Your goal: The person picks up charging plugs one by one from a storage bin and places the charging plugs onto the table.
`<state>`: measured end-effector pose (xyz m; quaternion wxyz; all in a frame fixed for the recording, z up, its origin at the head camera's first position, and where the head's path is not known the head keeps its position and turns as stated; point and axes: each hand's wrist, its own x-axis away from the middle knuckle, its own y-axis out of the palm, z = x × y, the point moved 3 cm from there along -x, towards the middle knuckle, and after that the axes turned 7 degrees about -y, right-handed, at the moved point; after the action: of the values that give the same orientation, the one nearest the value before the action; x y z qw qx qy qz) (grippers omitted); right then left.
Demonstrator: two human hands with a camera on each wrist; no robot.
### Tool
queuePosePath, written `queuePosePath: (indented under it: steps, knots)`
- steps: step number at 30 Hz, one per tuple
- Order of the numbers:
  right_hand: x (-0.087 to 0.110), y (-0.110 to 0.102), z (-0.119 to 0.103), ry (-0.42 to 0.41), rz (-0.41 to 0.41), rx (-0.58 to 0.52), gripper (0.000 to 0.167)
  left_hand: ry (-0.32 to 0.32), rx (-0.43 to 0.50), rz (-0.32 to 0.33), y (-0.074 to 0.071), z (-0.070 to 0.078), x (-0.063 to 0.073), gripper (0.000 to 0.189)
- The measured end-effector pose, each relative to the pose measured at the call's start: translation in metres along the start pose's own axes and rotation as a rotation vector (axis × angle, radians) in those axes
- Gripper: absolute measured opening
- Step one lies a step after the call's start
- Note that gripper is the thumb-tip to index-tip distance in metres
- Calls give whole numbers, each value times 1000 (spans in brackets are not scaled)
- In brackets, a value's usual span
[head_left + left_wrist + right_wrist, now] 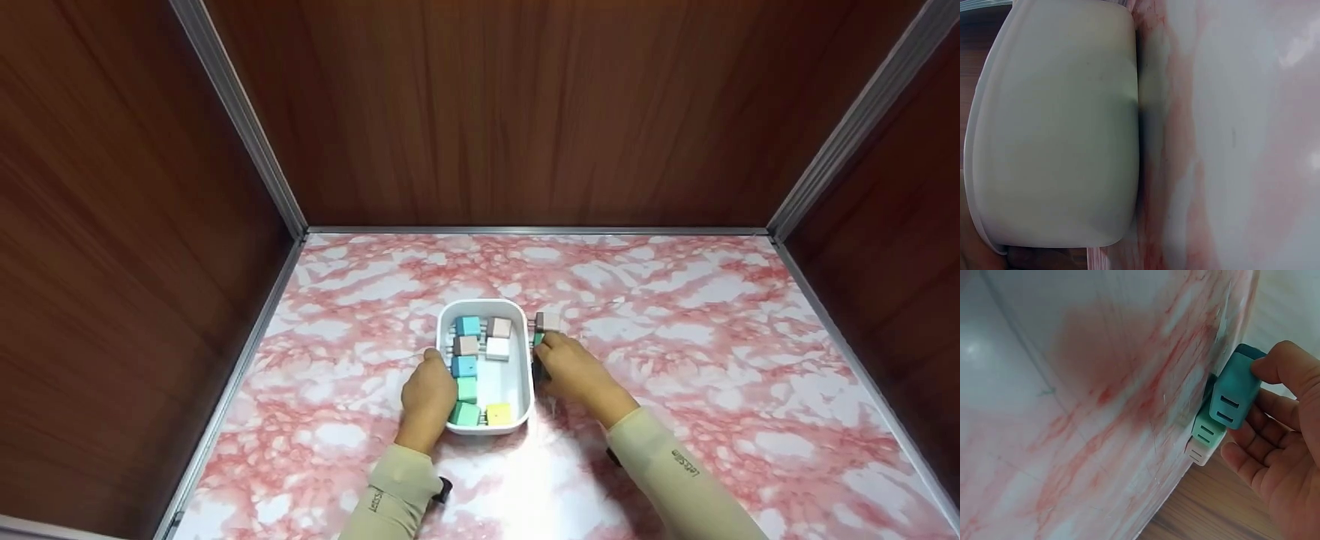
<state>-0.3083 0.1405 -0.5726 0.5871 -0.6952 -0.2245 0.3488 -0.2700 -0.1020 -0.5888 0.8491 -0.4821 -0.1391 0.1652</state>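
Note:
A white plastic tray [523,390] holds plug-in chargers in two columns, among them a blue charger [469,325], a white charger [498,348] and a yellow charger [498,414]. My left hand [430,394] grips the tray's left rim; the left wrist view is mostly filled by its outer wall [1061,124]. Just outside the tray's right side, my right hand [574,371] pinches a teal charger [1235,391] with two slots facing the camera. Beyond it, a mint green charger [1207,430] and a beige charger [548,322] stand in line along that side.
The table [675,337] has a red and white marbled top. Dark wood-look panels enclose it: a back wall [525,112], a left wall [112,262] and a right wall [885,225], with metal strips along their edges.

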Motion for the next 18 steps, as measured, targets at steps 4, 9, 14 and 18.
queuePosePath:
  steps: [4,9,14,18]
  knots:
    - [1,1,0,15,-13,3,52,-2,-3,1,-1,1,1,24]
    - [1,3,1,42,-51,-6,56,-5,3,-3,-1,1,1,24]
    - [1,3,0,47,-56,-21,56,-7,0,-10,-1,1,0,25]
    - [1,3,0,56,-70,-31,55,-16,0,-18,-2,1,1,26]
